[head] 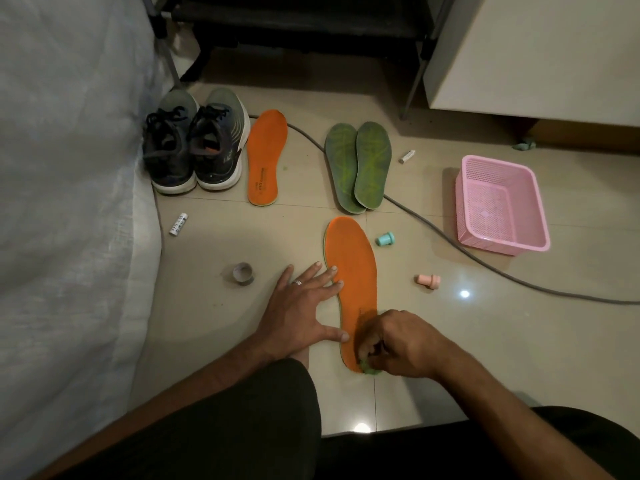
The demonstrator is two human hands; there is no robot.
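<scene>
2 hands at orange insole (pixel 353 265): left hand (pixel 304 306) flat, splayed; right hand (pixel 398 344) tight around green wad (pixel 369 368).

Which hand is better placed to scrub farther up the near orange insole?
Likely the right hand: it pinches the green wad on the insole heel; the left hand only braces the edge.

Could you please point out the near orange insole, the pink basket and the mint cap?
near orange insole (pixel 349 251), head view, bare forefoot.
pink basket (pixel 504 247), head view, near rim.
mint cap (pixel 385 239), head view, its side.
</scene>
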